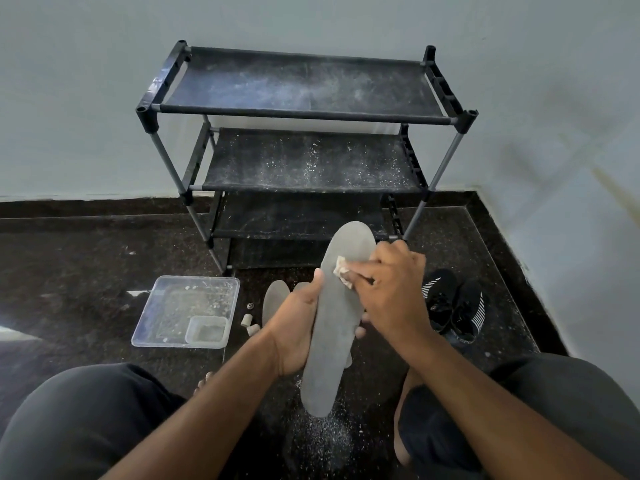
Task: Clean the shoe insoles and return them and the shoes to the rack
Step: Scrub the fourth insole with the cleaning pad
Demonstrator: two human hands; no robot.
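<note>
Insole (332, 327) gripped in left hand (294, 327), rubbed with scrap (341, 271) pinched by right hand (391, 289) (mid-clean); shoes (453, 303) off rack (304, 150).

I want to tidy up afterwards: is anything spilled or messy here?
Yes. Pale crumbs are scattered on the dark floor below the insole, and white specks dust the rack shelves.
</note>
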